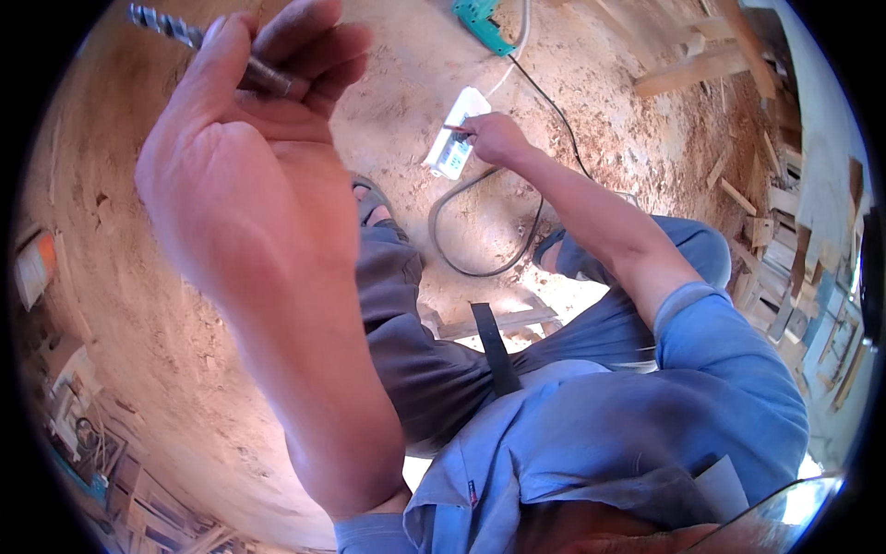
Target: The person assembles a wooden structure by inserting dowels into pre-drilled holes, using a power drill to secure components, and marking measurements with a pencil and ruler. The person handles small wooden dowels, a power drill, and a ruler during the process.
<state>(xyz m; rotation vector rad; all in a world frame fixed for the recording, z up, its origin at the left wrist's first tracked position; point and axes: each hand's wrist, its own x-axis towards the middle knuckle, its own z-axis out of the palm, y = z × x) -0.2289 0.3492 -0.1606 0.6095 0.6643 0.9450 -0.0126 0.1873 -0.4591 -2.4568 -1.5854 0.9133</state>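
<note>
My left hand (254,152) is raised close to the camera at the upper left. Its thumb and fingers are closed on a metal drill bit (164,25), whose spiral flutes stick out past the thumb and whose plain shank lies under the fingers. Farther off, my right hand (501,140) reaches down with closed fingers over a white box-shaped power strip (448,159) on the ground. A thin reddish-brown stick-like piece (455,128) pokes out of those fingers across the strip. It is too small for me to name its kind.
A teal power tool (486,26) lies on the dirt floor at the top, with a black cord (551,100) trailing right. A dark cable loop (437,226) lies between my feet. Wood scraps (736,198) are heaped along the right, and wooden pieces (152,503) lie at the lower left.
</note>
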